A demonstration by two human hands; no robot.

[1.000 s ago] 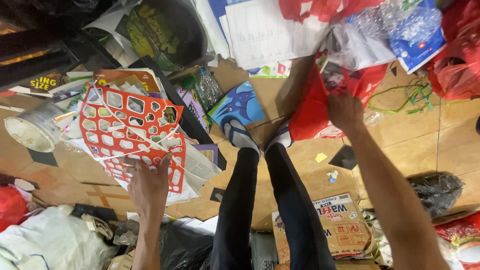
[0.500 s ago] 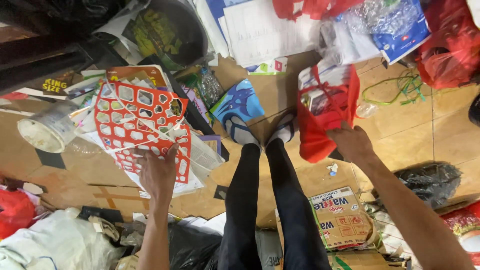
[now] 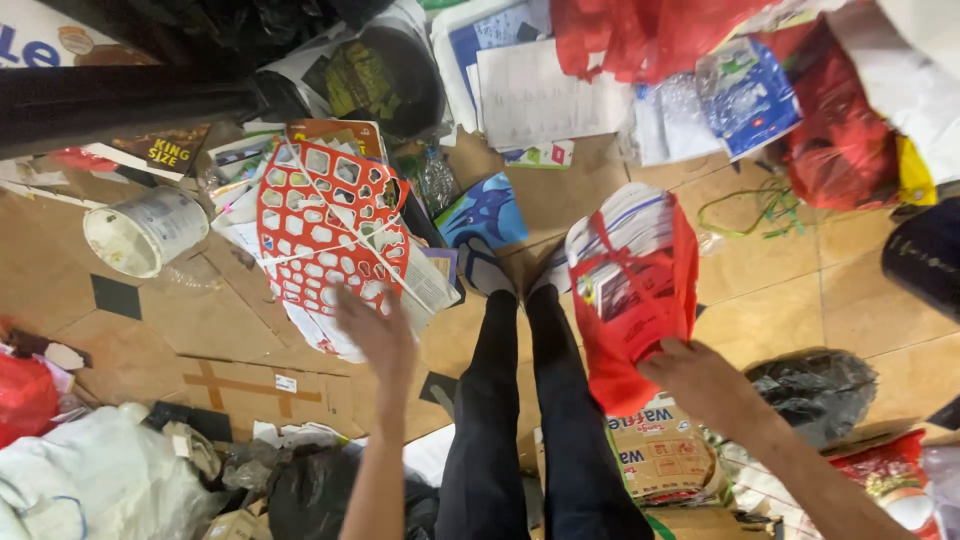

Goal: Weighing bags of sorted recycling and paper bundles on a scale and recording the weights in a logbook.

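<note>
Sorting through a floor thick with paper and plastic waste, a person stands with black-trousered legs (image 3: 520, 400) stretched forward, both arms out. At far left a white plastic tub (image 3: 145, 230) lies tipped on flattened cardboard (image 3: 230, 380). The left hand (image 3: 375, 335) presses flat, fingers spread, on the near edge of a pile of papers topped by a red sheet with punched-out windows (image 3: 325, 235); whether any finger curls under the edge cannot be told from here. To the right, beyond the feet, the right hand (image 3: 700, 385) is closed on the lower end of a red plastic bag (image 3: 630, 290) stuffed with papers, lifting it clear of the tiled floor. A printed cardboard carton (image 3: 660, 455) sits just below it, a black bag (image 3: 820, 390) further right.

The work looks mid-way, by my reckoning: one bundle bagged, the left pile gathered, much loose litter remaining.

Compared with half a second ago, the red bag has swung up and turned so its white contents face the camera, while the left hand remains on the red sheet.
</note>
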